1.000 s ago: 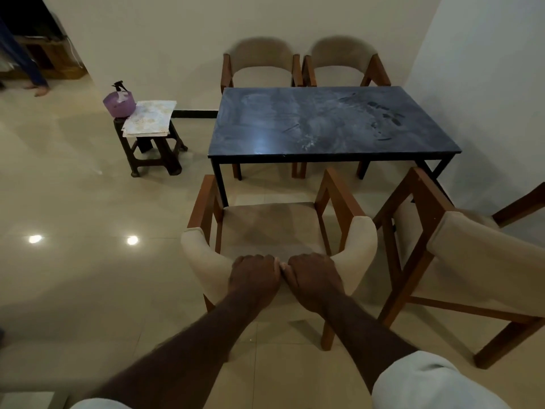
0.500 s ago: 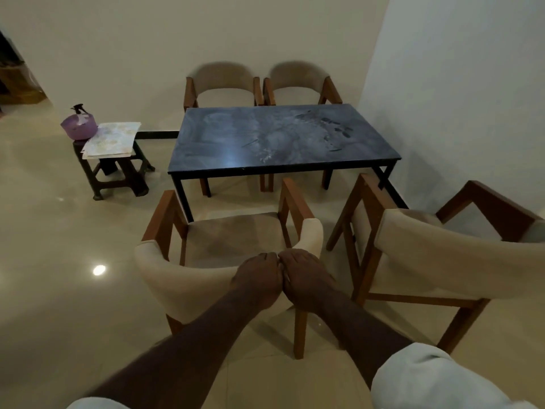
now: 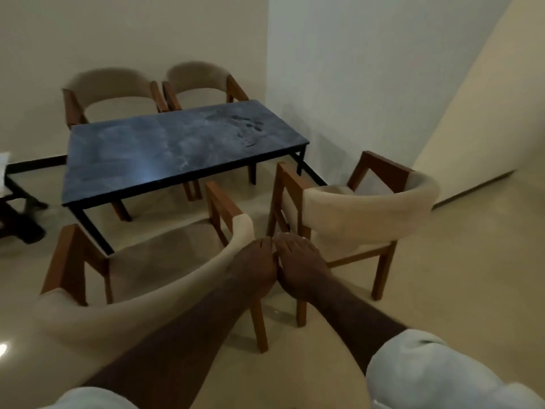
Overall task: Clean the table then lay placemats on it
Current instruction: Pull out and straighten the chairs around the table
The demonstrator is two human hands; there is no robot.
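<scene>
Table reads heavy, stiff, slick, so I'd wipe, not lift; left hand and right hand touch, fingers curled, right empty, left's hold on chair unclear.

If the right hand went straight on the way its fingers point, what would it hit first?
Probably the wooden arm of the chair on the right, just beyond the right hand; depth is unclear.

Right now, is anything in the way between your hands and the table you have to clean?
Yes. The near chair stands between them. The left hand and right hand are at its backrest's right end, and its seat lies in front of the dark table.
</scene>
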